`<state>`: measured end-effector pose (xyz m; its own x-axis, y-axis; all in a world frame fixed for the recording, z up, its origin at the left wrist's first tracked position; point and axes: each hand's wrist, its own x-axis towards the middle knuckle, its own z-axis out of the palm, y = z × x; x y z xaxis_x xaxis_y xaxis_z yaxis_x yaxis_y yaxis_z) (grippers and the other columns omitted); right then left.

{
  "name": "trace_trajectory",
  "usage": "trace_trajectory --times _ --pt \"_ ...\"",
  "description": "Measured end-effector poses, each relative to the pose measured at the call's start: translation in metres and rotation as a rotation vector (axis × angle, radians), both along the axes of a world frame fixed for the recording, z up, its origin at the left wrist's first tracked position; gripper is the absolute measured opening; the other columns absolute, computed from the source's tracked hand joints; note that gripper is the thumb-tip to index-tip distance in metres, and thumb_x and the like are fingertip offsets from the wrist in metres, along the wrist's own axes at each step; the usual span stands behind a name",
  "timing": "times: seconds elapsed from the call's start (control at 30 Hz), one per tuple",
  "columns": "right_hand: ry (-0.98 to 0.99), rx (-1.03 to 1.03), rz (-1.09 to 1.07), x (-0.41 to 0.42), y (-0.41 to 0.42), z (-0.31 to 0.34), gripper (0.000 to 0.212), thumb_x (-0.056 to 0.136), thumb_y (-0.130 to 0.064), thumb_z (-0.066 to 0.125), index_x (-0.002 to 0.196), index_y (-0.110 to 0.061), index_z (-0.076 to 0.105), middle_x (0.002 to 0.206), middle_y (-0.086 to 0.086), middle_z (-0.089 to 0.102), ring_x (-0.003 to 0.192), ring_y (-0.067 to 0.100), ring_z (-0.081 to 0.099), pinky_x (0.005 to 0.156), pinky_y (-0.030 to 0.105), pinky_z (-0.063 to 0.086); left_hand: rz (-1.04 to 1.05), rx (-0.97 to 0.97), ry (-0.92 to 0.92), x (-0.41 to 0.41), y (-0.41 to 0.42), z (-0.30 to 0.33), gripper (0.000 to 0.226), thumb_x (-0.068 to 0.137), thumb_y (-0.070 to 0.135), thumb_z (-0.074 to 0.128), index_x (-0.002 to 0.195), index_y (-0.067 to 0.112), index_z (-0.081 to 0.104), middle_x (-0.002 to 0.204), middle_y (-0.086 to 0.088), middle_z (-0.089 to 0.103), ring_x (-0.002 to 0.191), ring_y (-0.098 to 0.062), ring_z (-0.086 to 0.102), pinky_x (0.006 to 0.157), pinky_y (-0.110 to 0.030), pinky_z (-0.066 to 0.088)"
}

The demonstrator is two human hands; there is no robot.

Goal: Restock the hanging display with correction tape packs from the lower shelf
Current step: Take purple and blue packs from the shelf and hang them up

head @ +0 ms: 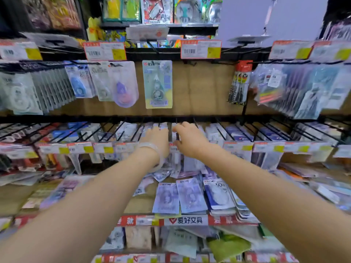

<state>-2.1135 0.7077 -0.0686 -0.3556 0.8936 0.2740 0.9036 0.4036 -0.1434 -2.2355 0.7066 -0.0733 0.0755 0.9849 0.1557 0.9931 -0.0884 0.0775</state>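
Both my arms reach forward into the middle row of black wire pegs. My left hand [156, 138], with a pale bracelet on the wrist, has its fingers among the hanging packs [152, 127] there. My right hand [188, 138] touches a peg and a pack beside it; whether either hand grips a pack is hidden. Above hangs a single green correction tape pack [158, 84] on the top row. Purple correction tape packs [178, 196] lie in loose piles on the lower shelf under my forearms.
Dense rows of packs hang at the top left [47, 86] and top right [296, 92]. A pen pack [239, 82] hangs right of a bare stretch of backboard. Price tags [201, 49] line every rail. A red shelf strip [186, 220] fronts the lower shelf.
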Motion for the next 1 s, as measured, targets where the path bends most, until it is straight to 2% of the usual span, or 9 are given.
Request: trace_trajectory --times 0.17,0.3,0.4,0.47,0.53,0.67,0.77,0.9,1.0 --pt "-0.001 -0.129 0.021 0.011 -0.037 -0.044 0.035 0.093 -0.018 0.053 0.125 -0.005 0.049 0.126 0.018 0.047 0.119 0.034 0.044 0.096 0.039 0.041 -0.025 -0.058 0.037 0.004 -0.035 -0.044 0.033 0.090 0.013 0.050 0.123 0.010 0.050 0.124 -0.016 0.053 0.115 -0.034 0.052 0.092 -0.039 0.044" --pt "-0.051 -0.265 -0.031 0.023 -0.054 -0.083 0.039 0.095 -0.022 0.052 0.130 -0.008 0.045 0.130 0.017 0.044 0.123 0.034 0.042 0.096 0.043 0.043 0.021 -0.141 0.079 0.000 -0.049 -0.081 0.036 0.091 0.014 0.050 0.126 0.008 0.047 0.128 -0.017 0.048 0.121 -0.037 0.047 0.100 -0.043 0.039" --pt "-0.064 -0.328 -0.056 0.035 -0.054 -0.109 0.038 0.095 -0.023 0.052 0.129 -0.007 0.046 0.132 0.017 0.044 0.122 0.035 0.042 0.095 0.041 0.041 0.025 -0.214 0.065 -0.001 -0.049 -0.106 0.034 0.091 0.016 0.051 0.124 0.010 0.049 0.131 -0.017 0.048 0.120 -0.035 0.048 0.097 -0.042 0.043" --pt "-0.074 -0.357 -0.066 0.041 -0.050 -0.126 0.038 0.095 -0.022 0.052 0.130 -0.007 0.047 0.133 0.017 0.043 0.122 0.033 0.042 0.095 0.038 0.038 0.020 -0.252 0.075 -0.001 -0.047 -0.121 0.030 0.089 0.013 0.052 0.119 0.009 0.051 0.128 -0.016 0.052 0.117 -0.034 0.051 0.092 -0.042 0.046" --pt "-0.071 -0.391 -0.092 0.044 -0.043 -0.139 0.039 0.095 -0.022 0.052 0.130 -0.007 0.047 0.134 0.017 0.043 0.123 0.033 0.042 0.096 0.037 0.038 0.021 -0.282 0.066 -0.003 -0.044 -0.133 0.035 0.087 0.010 0.052 0.121 0.009 0.048 0.126 -0.016 0.051 0.116 -0.034 0.050 0.089 -0.042 0.046" --pt "-0.098 -0.465 -0.122 0.044 -0.022 -0.165 0.040 0.093 -0.023 0.053 0.129 -0.005 0.048 0.130 0.020 0.046 0.118 0.034 0.046 0.094 0.037 0.041 0.033 -0.318 0.079 -0.007 -0.028 -0.157 0.046 0.091 0.013 0.050 0.135 0.009 0.038 0.132 -0.014 0.047 0.121 -0.030 0.048 0.092 -0.034 0.041" --pt "-0.100 -0.531 -0.174 0.042 -0.002 -0.186 0.044 0.092 -0.024 0.052 0.132 -0.007 0.045 0.132 0.020 0.044 0.119 0.035 0.046 0.096 0.036 0.041 0.013 -0.380 0.021 -0.013 -0.010 -0.179 0.051 0.091 0.014 0.050 0.139 0.010 0.034 0.138 -0.011 0.042 0.128 -0.028 0.041 0.097 -0.032 0.039" --pt "-0.070 -0.644 -0.259 0.038 0.023 -0.210 0.047 0.094 -0.029 0.053 0.135 -0.011 0.039 0.137 0.014 0.037 0.127 0.031 0.039 0.099 0.036 0.040 0.085 -0.497 -0.032 -0.020 0.012 -0.200 0.041 0.091 0.021 0.050 0.132 0.016 0.044 0.142 -0.010 0.037 0.129 -0.029 0.042 0.099 -0.032 0.040" --pt "-0.051 -0.690 -0.316 0.037 0.040 -0.227 0.050 0.093 -0.029 0.054 0.136 -0.010 0.037 0.138 0.016 0.037 0.126 0.032 0.041 0.097 0.035 0.041 0.075 -0.525 -0.053 -0.024 0.029 -0.213 0.042 0.093 0.031 0.051 0.132 0.016 0.044 0.137 -0.009 0.043 0.127 -0.027 0.043 0.095 -0.033 0.041"
